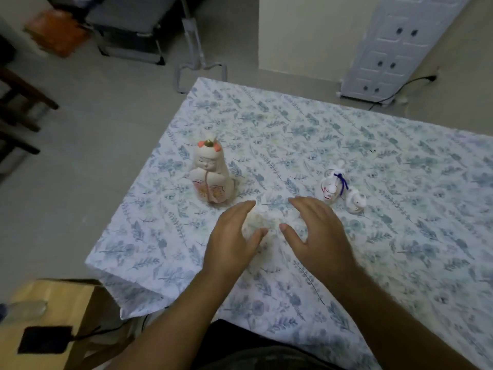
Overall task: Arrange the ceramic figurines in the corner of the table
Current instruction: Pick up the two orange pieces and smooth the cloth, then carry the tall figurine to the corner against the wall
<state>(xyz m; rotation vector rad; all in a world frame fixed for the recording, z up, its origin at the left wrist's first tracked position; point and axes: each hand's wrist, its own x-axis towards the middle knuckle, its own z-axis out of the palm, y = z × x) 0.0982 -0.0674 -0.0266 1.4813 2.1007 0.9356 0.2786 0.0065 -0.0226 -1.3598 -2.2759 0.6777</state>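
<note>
A tall white ceramic doll [211, 175] with orange hair ornaments and a pink flower robe stands upright on the floral tablecloth [373, 236], left of centre. To the right stand a small white figurine with a blue ribbon [333, 184] and, just right of it, a smaller white rabbit-like figurine [356, 202]. My left hand [232, 239] and my right hand [314, 231] hover side by side over the cloth in front of the figurines, fingers apart, holding nothing. A pale blurred patch lies between my hands; I cannot tell what it is.
The table's near left corner [92, 261] hangs over the floor. A cardboard box [53, 316] sits below it at the lower left. Beyond the far edge stand a metal stand [197, 62], a grey seat [128, 30] and a white panel with a cable [386, 49].
</note>
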